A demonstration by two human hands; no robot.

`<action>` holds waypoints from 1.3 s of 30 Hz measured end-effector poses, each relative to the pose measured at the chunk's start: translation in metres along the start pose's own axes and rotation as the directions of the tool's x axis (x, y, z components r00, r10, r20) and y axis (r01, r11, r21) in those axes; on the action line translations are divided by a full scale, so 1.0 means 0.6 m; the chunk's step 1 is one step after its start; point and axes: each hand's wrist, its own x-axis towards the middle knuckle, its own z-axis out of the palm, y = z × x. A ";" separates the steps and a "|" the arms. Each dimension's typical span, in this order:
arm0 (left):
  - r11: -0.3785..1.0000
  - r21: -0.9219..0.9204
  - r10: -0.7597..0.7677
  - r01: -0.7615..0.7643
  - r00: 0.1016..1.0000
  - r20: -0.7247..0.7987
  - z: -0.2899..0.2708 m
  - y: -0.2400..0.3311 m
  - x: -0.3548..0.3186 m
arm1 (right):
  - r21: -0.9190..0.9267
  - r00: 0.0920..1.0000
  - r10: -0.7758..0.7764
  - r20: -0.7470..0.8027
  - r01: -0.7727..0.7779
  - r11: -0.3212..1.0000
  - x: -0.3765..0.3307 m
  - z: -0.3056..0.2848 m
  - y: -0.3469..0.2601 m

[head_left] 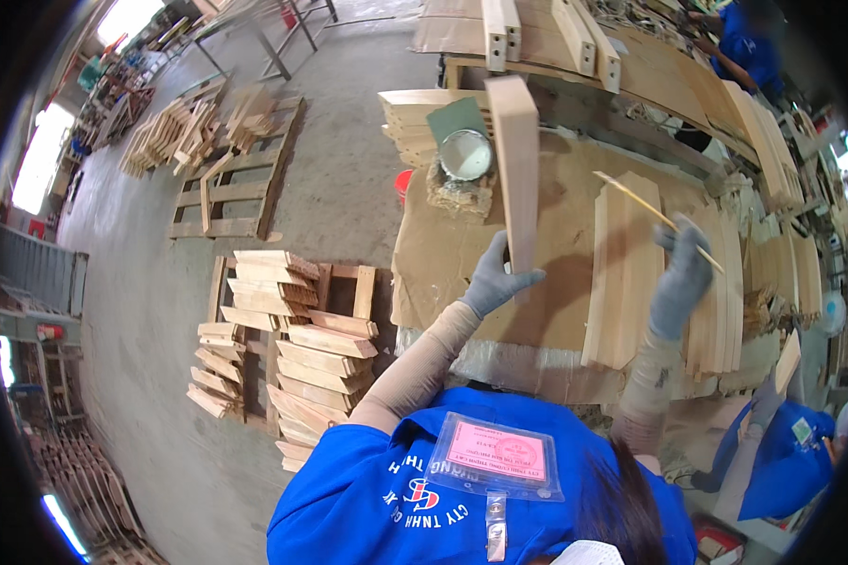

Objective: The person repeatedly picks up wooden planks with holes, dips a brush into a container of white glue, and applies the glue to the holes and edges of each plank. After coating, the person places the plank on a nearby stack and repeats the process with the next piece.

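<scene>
The gloved left hand [499, 277] is gripping a wooden board [515, 169] by its near end, the board pointing to twelve o'clock over the bench [429, 268]. The right hand [680, 282] is gripping a thin stick [641, 204]. Flat boards [622, 282] are lying at its nine o'clock; a can [465, 155] is standing at the held board's nine o'clock.

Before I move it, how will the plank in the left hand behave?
Probably stiff: the plank looks like thick, straight wood. It may tip away, since the left hand holds it near one end. Rolling seems unlikely, given its flat, squared sides.
</scene>
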 end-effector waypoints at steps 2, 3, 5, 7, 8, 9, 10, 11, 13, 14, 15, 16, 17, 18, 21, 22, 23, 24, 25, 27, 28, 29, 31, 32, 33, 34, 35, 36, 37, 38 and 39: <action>1.000 -0.003 -0.028 0.028 0.993 -0.117 -0.020 0.022 -0.026 | 0.067 0.988 -0.055 0.146 0.045 0.997 -0.002 0.066 0.029; 0.999 0.004 -0.037 0.038 0.984 -0.173 -0.039 0.037 -0.038 | 0.097 0.976 -0.083 0.203 0.064 0.993 -0.003 0.101 0.039; 0.999 -0.014 -0.045 0.042 0.952 -0.302 -0.083 0.077 -0.063 | 0.141 0.946 0.030 0.322 -0.079 0.987 -0.009 0.176 0.042; 0.998 0.059 -0.001 0.027 0.911 -0.411 -0.140 0.091 -0.087 | 0.111 0.913 0.010 0.407 -0.060 0.992 -0.011 0.240 0.061; 0.999 0.044 0.020 -0.001 0.893 -0.450 -0.161 0.097 -0.097 | 0.092 0.895 -0.018 0.446 -0.026 0.995 -0.007 0.262 0.069; 0.999 0.029 0.039 -0.029 0.874 -0.485 -0.178 0.102 -0.106 | 0.072 0.876 -0.042 0.480 0.009 0.997 -0.003 0.279 0.077; 0.998 0.026 0.058 -0.053 0.852 -0.520 -0.196 0.101 -0.118 | 0.061 0.849 -0.067 0.524 0.041 0.997 -0.002 0.297 0.080; 0.997 0.023 0.077 -0.076 0.831 -0.551 -0.211 0.096 -0.127 | 0.074 0.846 -0.080 0.527 0.048 0.996 -0.001 0.309 0.082; 0.997 0.038 0.081 -0.072 0.802 -0.592 -0.238 0.090 -0.146 | 0.097 0.841 -0.105 0.531 0.064 0.993 -0.001 0.325 0.081; 0.998 0.054 0.068 -0.044 0.795 -0.602 -0.249 0.088 -0.157 | 0.127 0.856 -0.119 0.503 0.063 0.990 -0.003 0.325 0.078; 0.997 0.070 0.054 -0.015 0.791 -0.609 -0.255 0.085 -0.167 | 0.155 0.873 -0.130 0.470 0.063 0.986 -0.003 0.315 0.074; 1.000 -0.004 0.002 -0.006 0.806 -0.592 -0.251 0.093 -0.173 | 0.173 0.890 -0.136 0.435 0.066 0.983 -0.003 0.301 0.064; 0.998 -0.064 -0.055 0.023 0.838 -0.543 -0.248 0.096 -0.181 | 0.159 0.903 -0.178 0.391 0.124 0.979 -0.003 0.281 0.053; 0.991 -0.122 -0.111 0.058 0.867 -0.487 -0.245 0.097 -0.187 | 0.139 0.913 -0.218 0.345 0.180 0.974 -0.002 0.256 0.039; 0.976 -0.079 -0.216 0.202 0.932 -0.290 -0.223 0.086 -0.193 | 0.048 0.945 -0.274 0.178 0.270 0.962 0.001 0.166 0.023; 0.976 -0.037 -0.216 0.213 0.950 -0.224 -0.200 0.086 -0.185 | 0.015 0.953 -0.282 0.115 0.282 0.959 0.002 0.131 0.023; 0.976 0.011 -0.211 0.216 0.962 -0.173 -0.179 0.086 -0.180 | -0.030 0.963 -0.257 0.080 0.260 0.965 -0.002 0.103 0.020; 0.943 0.025 -0.327 0.332 0.938 -0.118 -0.157 0.063 -0.175 | -0.074 0.971 -0.233 0.046 0.236 0.969 -0.007 0.073 0.018; 0.945 0.083 -0.306 0.315 0.947 -0.099 -0.125 0.046 -0.167 | -0.116 0.977 -0.213 0.010 0.212 0.970 -0.012 0.042 0.017; 0.900 0.217 -0.368 0.379 0.926 -0.089 -0.065 0.015 -0.145 | -0.156 0.985 -0.171 0.019 0.172 0.973 -0.026 -0.012 0.027; 0.882 0.255 -0.386 0.397 0.918 -0.094 -0.033 0.002 -0.132 | -0.178 0.989 -0.146 0.020 0.147 0.973 -0.033 -0.037 0.037; 0.863 0.294 -0.402 0.412 0.911 -0.095 -0.001 -0.007 -0.115 | -0.229 0.989 -0.139 0.047 0.146 0.962 -0.038 -0.059 0.048; 0.846 0.283 -0.440 0.452 0.891 -0.107 0.068 -0.025 -0.086 | -0.331 0.988 -0.123 0.098 0.149 0.932 -0.046 -0.099 0.076; 0.837 0.277 -0.460 0.471 0.881 -0.110 0.102 -0.032 -0.071 | -0.320 0.986 -0.129 0.109 0.158 0.934 -0.052 -0.116 0.088; 0.833 0.285 -0.462 0.474 0.880 -0.111 0.136 -0.038 -0.057 | -0.307 0.983 -0.137 0.121 0.168 0.937 -0.057 -0.131 0.100; 0.828 0.292 -0.464 0.479 0.877 -0.123 0.169 -0.040 -0.042 | -0.286 0.980 -0.142 0.138 0.177 0.942 -0.059 -0.142 0.113; 0.823 0.299 -0.465 0.483 0.875 -0.132 0.199 -0.041 -0.027 | -0.284 0.976 -0.152 0.155 0.192 0.940 -0.059 -0.152 0.119; 0.813 0.339 -0.454 0.474 0.880 -0.141 0.224 -0.041 -0.010 | -0.278 0.971 -0.163 0.175 0.208 0.938 -0.058 -0.160 0.125; 0.802 0.369 -0.446 0.470 0.882 -0.154 0.249 -0.046 0.001 | -0.272 0.963 -0.174 0.206 0.227 0.935 -0.058 -0.166 0.129; 0.792 0.411 -0.427 0.451 0.891 -0.154 0.273 -0.059 0.008 | -0.270 0.961 -0.170 0.218 0.227 0.936 -0.058 -0.170 0.128; 0.773 0.452 -0.410 0.444 0.895 -0.177 0.288 -0.073 0.015 | -0.250 0.956 -0.166 0.243 0.227 0.941 -0.058 -0.170 0.123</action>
